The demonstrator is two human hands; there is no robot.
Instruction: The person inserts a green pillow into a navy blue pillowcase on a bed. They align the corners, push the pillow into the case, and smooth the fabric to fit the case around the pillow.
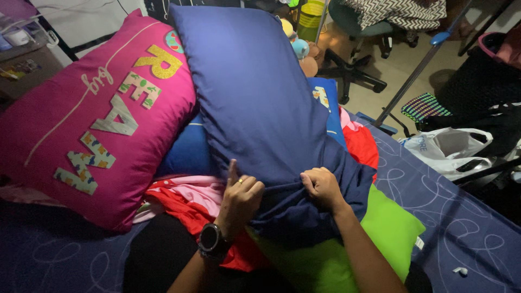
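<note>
- We see left hand (240, 196) and right hand (321, 188) both fisted on bunched navy pillowcase (304, 209), centre near.
- Navy pillow (255, 92) stands tilted, leaning against magenta pillow (103, 119) at left.
- Green pillow (380, 228) underneath, right.

The blue pillow (255, 103) is looking like smooth, soft cloth, the pink pillow (92, 119) is shining a bit, and the bag (448, 149) is looking like crinkly plastic.

A home bedroom: a bed (461, 228) piled with pillows (97, 125), office chair (358, 32) beyond.
</note>
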